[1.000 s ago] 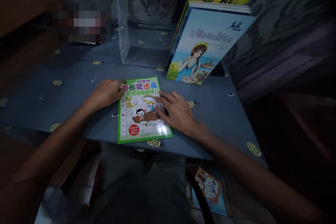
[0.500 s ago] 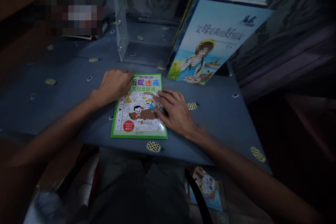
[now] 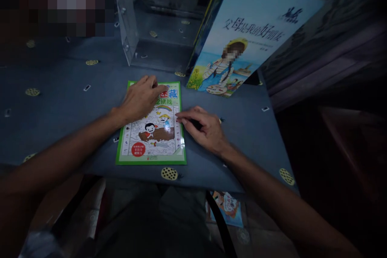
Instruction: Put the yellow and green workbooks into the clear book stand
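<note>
A green-bordered children's picture puzzle book [image 3: 152,145] lies closed on the table, its cover showing a cartoon of figures with a brown log. My left hand [image 3: 143,98] rests across the upper left of that cover, thumb stretched out and fingers loosely bent, hiding part of the title. At the book's right edge is my right hand [image 3: 204,127], thumb and forefinger brought together on the edge. Whether a page is caught between them is too fine to see.
Behind the book, a clear plastic holder [image 3: 128,28] stands on the patterned blue tablecloth [image 3: 69,76]. Several upright books, a light-blue one [image 3: 256,28] in front, stand at the back right. Below the table's front edge lies a colourful packet or booklet [image 3: 228,209].
My left hand has moved from the book's upper left edge further onto the cover. My right hand's spread fingers have drawn together at the right edge. The view has shifted slightly.
</note>
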